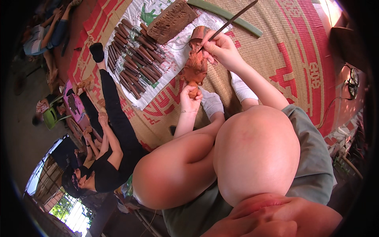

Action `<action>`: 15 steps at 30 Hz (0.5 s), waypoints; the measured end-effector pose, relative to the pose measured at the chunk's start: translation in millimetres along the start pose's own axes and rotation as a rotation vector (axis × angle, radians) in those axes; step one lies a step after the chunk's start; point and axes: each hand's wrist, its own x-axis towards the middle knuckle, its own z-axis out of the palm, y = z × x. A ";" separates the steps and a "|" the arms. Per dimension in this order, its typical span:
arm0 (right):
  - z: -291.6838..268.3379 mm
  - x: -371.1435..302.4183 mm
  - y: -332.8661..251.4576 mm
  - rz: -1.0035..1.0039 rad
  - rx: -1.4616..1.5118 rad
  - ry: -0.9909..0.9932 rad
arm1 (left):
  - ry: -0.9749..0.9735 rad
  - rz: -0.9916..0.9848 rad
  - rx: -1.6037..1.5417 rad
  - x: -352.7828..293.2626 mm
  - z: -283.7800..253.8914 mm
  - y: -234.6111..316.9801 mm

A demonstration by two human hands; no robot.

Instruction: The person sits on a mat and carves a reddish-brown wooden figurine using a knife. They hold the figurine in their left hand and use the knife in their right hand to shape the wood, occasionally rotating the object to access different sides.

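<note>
Left hand: your left hand is closed around the lower end of the clay figure; it stands above the woven mat
Right hand: your right hand pinches a thin stick tool; its tip touches the figure's top
Nearby: rows of clay sticks on a white sheet; a carved slab beside them

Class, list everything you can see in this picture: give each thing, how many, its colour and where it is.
Clay figure: one, reddish-brown, held above the mat.
Stick tool: one, dark, tip at the figure's top.
Clay rolls: many, brown, in rows on the sheet.
Sheet: one, white, on the mat.
Carved slab: one, brown, on the sheet.
Mat: one, tan and red.
Neighbour: one, in black, left.
Left hand: grips the figure's base.
Right hand: holds the stick tool.
</note>
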 end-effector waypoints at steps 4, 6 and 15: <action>11.3 -5.4 -16.0 -0.094 0.110 -0.167 | -0.015 -0.033 -0.010 2.4 -7.0 2.8; 14.7 -7.5 -17.9 -0.114 0.118 -0.174 | -0.010 -0.038 -0.006 5.3 -10.4 1.9; 12.8 -6.4 -16.4 -0.055 0.045 -0.193 | -0.005 -0.011 0.002 7.8 -18.6 -1.0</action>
